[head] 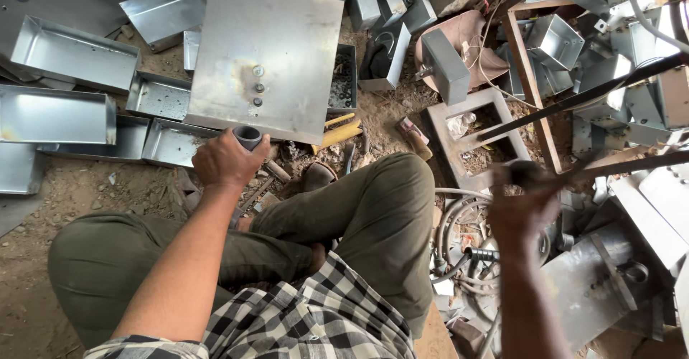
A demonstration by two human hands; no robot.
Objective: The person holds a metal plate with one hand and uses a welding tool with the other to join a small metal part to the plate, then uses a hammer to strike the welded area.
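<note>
My left hand (224, 159) is closed around a short dark metal cylinder (248, 136), held upright at the near edge of a square galvanized sheet-metal box (287, 36) that has three bolts in its middle. My right hand (522, 204) is raised and blurred, gripping a long dark metal rod (610, 86) that runs up toward the top right. I sit cross-legged on the dirt floor in olive trousers and a checked shirt.
Several open sheet-metal trays (64, 108) lie at the left. More metal boxes (560, 39) and a wooden frame (527, 79) crowd the right. A yellow-handled tool (337, 133), a small hammer (415, 138), coiled hose (459, 230) and a metal plate with ring (610, 280) lie nearby.
</note>
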